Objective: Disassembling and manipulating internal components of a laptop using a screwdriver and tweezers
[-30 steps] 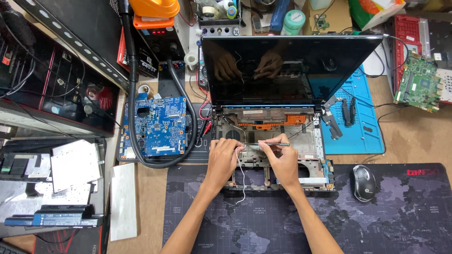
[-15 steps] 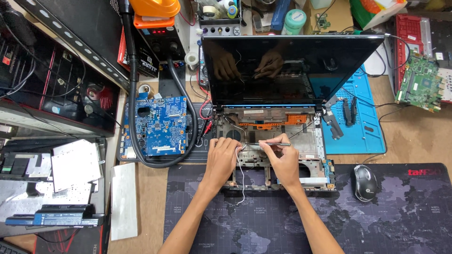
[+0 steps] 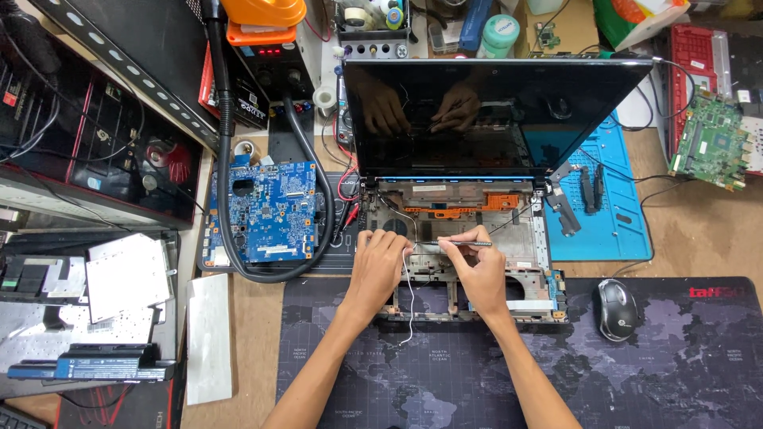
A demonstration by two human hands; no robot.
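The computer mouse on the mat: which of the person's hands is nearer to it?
Right. The right hand works inside the opened laptop base, holding a thin tool, left of the computer mouse. The left hand lies farther left, beyond the right hand.

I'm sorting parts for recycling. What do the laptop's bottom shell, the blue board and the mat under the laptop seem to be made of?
Laptop shell: likely grey matt moulded plastic, with orange inserts.
Blue board: rigid circuit laminate, glossy blue coating, small soldered parts.
Mat: apparently soft fabric-topped, dull surface with a printed map.
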